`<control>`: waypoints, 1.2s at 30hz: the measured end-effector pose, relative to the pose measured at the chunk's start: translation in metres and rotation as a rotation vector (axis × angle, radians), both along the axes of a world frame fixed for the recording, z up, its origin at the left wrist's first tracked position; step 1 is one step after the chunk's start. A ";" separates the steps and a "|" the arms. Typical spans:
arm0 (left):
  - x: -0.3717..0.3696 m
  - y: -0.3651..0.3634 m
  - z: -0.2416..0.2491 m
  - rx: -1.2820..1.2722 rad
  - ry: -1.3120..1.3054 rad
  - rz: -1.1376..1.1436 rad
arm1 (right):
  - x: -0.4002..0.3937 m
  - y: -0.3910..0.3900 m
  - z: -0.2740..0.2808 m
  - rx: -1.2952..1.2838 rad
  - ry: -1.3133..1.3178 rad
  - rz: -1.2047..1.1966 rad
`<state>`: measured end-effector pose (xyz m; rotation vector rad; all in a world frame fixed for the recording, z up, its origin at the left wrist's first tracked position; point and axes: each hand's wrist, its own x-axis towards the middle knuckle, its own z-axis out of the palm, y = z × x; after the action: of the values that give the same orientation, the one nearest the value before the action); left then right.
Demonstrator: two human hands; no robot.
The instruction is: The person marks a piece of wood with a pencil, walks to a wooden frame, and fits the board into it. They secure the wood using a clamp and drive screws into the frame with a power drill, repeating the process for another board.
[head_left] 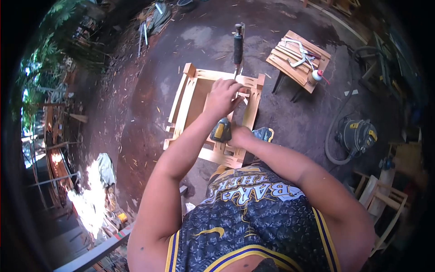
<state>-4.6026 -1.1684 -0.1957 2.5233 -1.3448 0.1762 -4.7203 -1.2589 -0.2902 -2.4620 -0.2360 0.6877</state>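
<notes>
A light wooden frame (pixel 181 109) with square corner posts and slotted holes in its rails lies in front of me. My right hand (pixel 240 137) is wrapped round the grip of a black and yellow cordless drill (pixel 221 130), held over the near part of the frame. The drill's battery (pixel 263 134) shows beyond my wrist. My left hand (pixel 222 97) reaches over the far part of the frame, its fingers curled in near a small wood piece (pixel 244 96); what its fingertips hold is hidden. A clamp with a black handle (pixel 238 45) stands at the far rail.
At the right, a small slatted wooden stand (pixel 290 56) bears a white C-shaped locking clamp (pixel 299 53) and a red-capped bottle (pixel 317 75). A shop vacuum (pixel 358 136) with its hose sits farther right. Wood chips lie on the dark floor (pixel 145 113).
</notes>
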 end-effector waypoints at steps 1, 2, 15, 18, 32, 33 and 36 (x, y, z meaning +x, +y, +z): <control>-0.010 0.017 -0.006 -0.222 0.101 0.196 | 0.002 0.002 0.000 0.012 -0.036 0.019; -0.018 0.036 -0.015 -0.446 0.198 0.386 | 0.004 0.004 0.000 0.007 -0.040 0.034; -0.084 0.100 -0.132 -0.888 1.656 0.457 | 0.043 -0.022 0.103 -0.167 -0.849 -0.256; -0.087 0.096 -0.147 -1.068 1.677 0.469 | 0.108 -0.021 0.128 -0.339 -0.493 -0.151; -0.084 0.087 -0.153 -1.005 1.419 0.539 | 0.154 -0.051 0.094 -0.610 -0.063 0.069; -0.085 0.087 -0.153 -1.068 1.480 0.529 | 0.156 -0.052 0.093 -0.573 -0.054 0.110; -0.087 0.085 -0.146 -1.098 1.505 0.569 | 0.154 -0.049 0.086 -0.581 -0.102 0.118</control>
<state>-4.6894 -1.0830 -0.3422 1.2531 0.1439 -0.5932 -4.5663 -1.3075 -0.2040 -3.0620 -0.2486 0.7624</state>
